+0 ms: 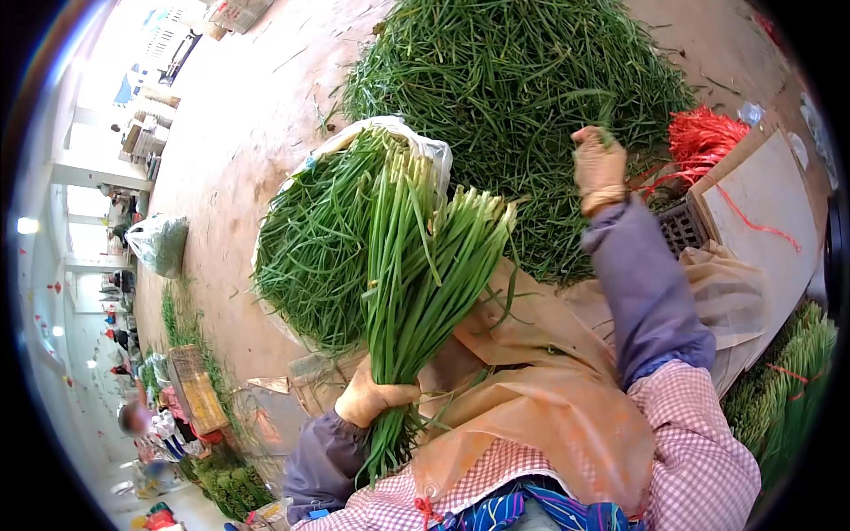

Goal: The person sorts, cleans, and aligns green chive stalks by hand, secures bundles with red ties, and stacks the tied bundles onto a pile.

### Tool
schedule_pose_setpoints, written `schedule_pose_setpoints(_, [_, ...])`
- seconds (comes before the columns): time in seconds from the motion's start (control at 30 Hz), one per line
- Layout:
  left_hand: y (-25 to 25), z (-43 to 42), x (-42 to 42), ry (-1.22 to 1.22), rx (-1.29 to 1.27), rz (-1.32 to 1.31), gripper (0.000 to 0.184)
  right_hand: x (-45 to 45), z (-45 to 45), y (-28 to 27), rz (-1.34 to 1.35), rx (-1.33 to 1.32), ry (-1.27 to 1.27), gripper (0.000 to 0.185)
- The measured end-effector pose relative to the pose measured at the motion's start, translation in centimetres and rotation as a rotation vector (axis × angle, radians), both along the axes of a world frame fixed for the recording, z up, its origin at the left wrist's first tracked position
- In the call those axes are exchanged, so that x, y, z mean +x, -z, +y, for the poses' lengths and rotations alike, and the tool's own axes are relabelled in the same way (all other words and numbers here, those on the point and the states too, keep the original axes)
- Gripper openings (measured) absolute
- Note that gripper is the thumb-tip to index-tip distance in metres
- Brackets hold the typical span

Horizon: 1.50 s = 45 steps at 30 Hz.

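Note:
My left hand (376, 396) is closed around the leafy lower end of a thick bunch of garlic chives (398, 283). Pale cut ends fan out at the top of the bunch. Just behind it stands a white plastic bag (436, 155) filled with more chives (310, 239). My right hand (599, 170) is stretched forward over a large heap of loose green leaves (505, 80). Its fingers are closed, and a small blurred tuft of green leaves (606, 134) shows at them.
Red plastic ties (704, 137) lie by a cardboard sheet (766, 212) and a dark crate (680, 228) on the right. Tied chives (788, 398) are at lower right. A tan plastic apron (531, 389) covers my lap. Further left are a filled bag (159, 246) and a person (168, 425).

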State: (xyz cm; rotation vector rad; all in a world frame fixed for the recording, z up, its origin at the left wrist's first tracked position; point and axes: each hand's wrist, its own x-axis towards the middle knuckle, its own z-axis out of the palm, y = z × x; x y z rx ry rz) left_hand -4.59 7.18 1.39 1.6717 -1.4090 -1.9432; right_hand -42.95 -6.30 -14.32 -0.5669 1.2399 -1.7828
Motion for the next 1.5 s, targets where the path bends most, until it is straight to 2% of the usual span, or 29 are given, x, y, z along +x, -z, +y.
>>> schedule_pose_setpoints(0.03, [0.1, 0.1, -0.2, -0.045, 0.047, -0.003, 0.034, -1.7, 0.2, -1.7, -0.045, 0.037, -0.064, 0.017])
schedule_pose_setpoints(0.07, [0.4, 0.3, -0.2, -0.079, 0.081, 0.048, 0.038, -0.4, 2.1, -7.0, -0.029, 0.022, -0.319, 0.019])
schedule_pose_setpoints(0.17, [0.4, 0.2, -1.3, -0.069, 0.022, 0.052, 0.042, 7.0, 4.1, -11.3, 0.268, -0.013, -0.67, 0.027])
schedule_pose_setpoints(0.2, [1.0, 0.1, -1.0, -0.008, 0.013, 0.045, 0.05, 9.0, 5.2, -13.5, 0.618, -0.019, -0.699, 0.037])
schedule_pose_setpoints(0.23, [1.2, 0.4, -1.2, -0.015, -0.033, 0.021, 0.052, 10.2, 4.9, -14.4, 0.642, 0.117, -0.808, 0.041])
schedule_pose_setpoints(0.3, [1.4, 0.9, -1.4, -0.025, -0.124, -0.037, 0.058, 11.5, 4.0, -12.6, 0.424, 0.15, -0.825, 0.031])
schedule_pose_setpoints(0.33, [2.1, 0.8, -0.6, 0.021, -0.148, -0.018, 0.063, 11.0, 3.5, -12.5, 0.479, 0.124, -0.816, 0.025])
schedule_pose_setpoints(0.4, [2.1, 0.9, -0.2, -0.016, -0.103, 0.04, 0.052, 9.4, 0.6, -5.8, 0.736, -0.123, -0.458, 0.012])
schedule_pose_setpoints(0.43, [2.1, 0.8, -0.1, -0.036, -0.079, 0.071, 0.046, 7.1, 0.5, -8.3, 0.962, -0.004, -0.43, 0.011])
schedule_pose_setpoints(0.5, [1.7, 0.8, -0.1, -0.031, -0.049, 0.096, 0.046, 2.9, -2.1, -6.4, 0.789, -0.006, -0.185, 0.01])
schedule_pose_setpoints(0.53, [1.7, 0.8, 0.0, -0.03, -0.032, 0.101, 0.046, 1.6, -2.1, -7.3, 0.678, 0.165, -0.13, 0.014])
schedule_pose_setpoints(0.57, [1.8, 0.8, 0.0, -0.031, -0.014, 0.108, 0.046, 0.7, -1.8, -8.8, 0.608, 0.341, -0.271, 0.021])
schedule_pose_setpoints(0.63, [2.0, 0.5, 0.0, -0.011, -0.02, 0.137, 0.046, 1.8, 0.1, -10.3, 0.649, 0.187, -0.599, 0.024])
schedule_pose_setpoints(0.7, [2.2, 0.0, -0.2, 0.02, -0.031, 0.139, 0.047, 4.3, 1.9, -11.6, 0.497, 0.015, -0.934, 0.036])
schedule_pose_setpoints(0.77, [2.2, 0.0, -0.1, 0.048, -0.039, 0.105, 0.048, 7.7, 2.1, -10.7, 0.942, -0.067, -0.812, 0.033])
schedule_pose_setpoints(0.83, [2.1, -0.4, 0.2, 0.111, -0.022, 0.081, 0.051, 9.1, 1.0, -7.5, 0.991, -0.316, -0.617, 0.026])
schedule_pose_setpoints(0.87, [2.9, -0.6, 0.9, 0.158, -0.024, 0.076, 0.054, 9.3, 1.2, -7.7, 0.672, -0.165, -0.677, 0.018])
schedule_pose_setpoints(0.93, [3.0, -0.5, 1.2, 0.177, -0.075, 0.064, 0.057, 8.5, 0.1, -6.4, 0.595, -0.265, -0.733, 0.017])
schedule_pose_setpoints(0.97, [2.7, -0.5, 1.0, 0.169, -0.043, 0.081, 0.057, 7.4, -0.1, -6.3, 0.856, -0.349, -0.703, 0.019])
schedule_pose_setpoints(1.0, [2.3, -0.7, 0.7, 0.16, -0.011, 0.101, 0.057, 6.7, -0.8, -5.6, 0.989, -0.247, -0.605, 0.011])
schedule_pose_setpoints(1.03, [2.3, -0.7, 0.6, 0.148, 0.023, 0.124, 0.057, 5.1, -1.0, -5.4, 0.832, -0.036, -0.563, 0.008])
schedule_pose_setpoints(1.07, [2.6, -0.5, 0.8, 0.136, 0.054, 0.136, 0.056, 3.4, -2.4, -4.7, 0.476, 0.123, -0.428, 0.01])
schedule_pose_setpoints(1.1, [3.0, -0.5, 1.1, 0.127, 0.08, 0.149, 0.056, 1.6, -2.3, -6.2, 0.567, 0.265, -0.357, 0.007])
schedule_pose_setpoints(1.17, [3.1, -0.9, 1.0, 0.119, 0.093, 0.167, 0.058, 0.6, -0.3, -8.8, 1.232, 0.113, -0.358, 0.025])
schedule_pose_setpoints(1.23, [2.5, -1.1, 0.7, 0.124, 0.08, 0.168, 0.062, 3.1, 2.3, -11.1, 1.268, -0.261, -0.647, 0.032])
schedule_pose_setpoints(1.27, [2.5, -1.0, 0.5, 0.106, 0.047, 0.168, 0.055, 5.4, 4.0, -11.5, 1.545, -0.318, -0.562, 0.032])
schedule_pose_setpoints(1.33, [2.4, -0.7, -0.3, 0.077, -0.02, 0.166, 0.042, 9.9, 6.0, -11.4, 1.791, -0.362, -0.479, 0.039])
schedule_pose_setpoints(1.43, [2.2, -0.3, -0.8, 0.033, -0.056, 0.114, 0.045, 12.5, 6.1, -8.5, 1.421, -0.536, -0.726, 0.041])
schedule_pose_setpoints(1.5, [2.4, -0.2, -0.1, 0.081, -0.078, 0.102, 0.046, 12.6, 5.7, -8.3, 1.198, -0.613, -0.681, 0.033])
